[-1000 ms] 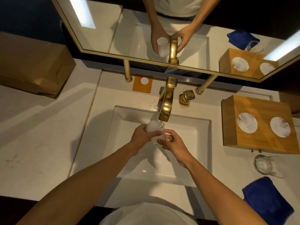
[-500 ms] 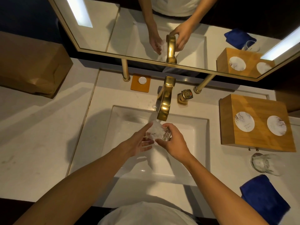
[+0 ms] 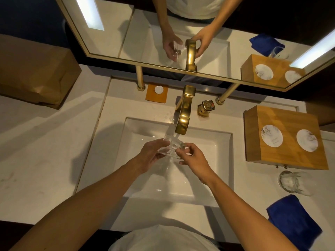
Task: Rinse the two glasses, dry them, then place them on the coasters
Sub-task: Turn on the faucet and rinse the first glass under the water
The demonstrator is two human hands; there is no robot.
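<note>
Glass (image 3: 173, 148) is held tilted under the gold tap (image 3: 183, 117) over the sink (image 3: 208, 180), gripped by left hand (image 3: 151, 156) and right hand (image 3: 192, 157).

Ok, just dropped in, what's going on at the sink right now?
A person holds a clear faceted glass in both hands, left hand and right hand, under the gold faucet over the white sink. A second clear glass stands by the blue cloth. Both round white coasters on the wooden box are bare.
</note>
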